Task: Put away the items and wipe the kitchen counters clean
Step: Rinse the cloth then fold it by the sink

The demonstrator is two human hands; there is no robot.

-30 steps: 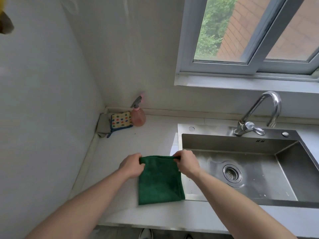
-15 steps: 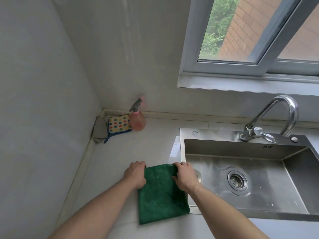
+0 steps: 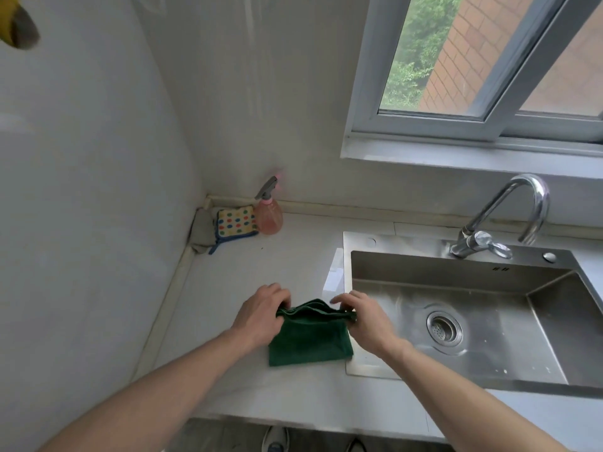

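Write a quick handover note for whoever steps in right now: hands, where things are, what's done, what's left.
Left hand and right hand each pinch a far corner of the green cloth, which lies folded on the counter beside the sink.
Spray bottle, dotted sponge and a grey rag sit in the back corner.
Done: cloth in hand.
Left: finish wiping, put away the corner items.

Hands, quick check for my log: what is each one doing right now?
Left hand: fingers pinch the left top corner of the folded dark green cloth.
Right hand: fingers pinch its right top corner.
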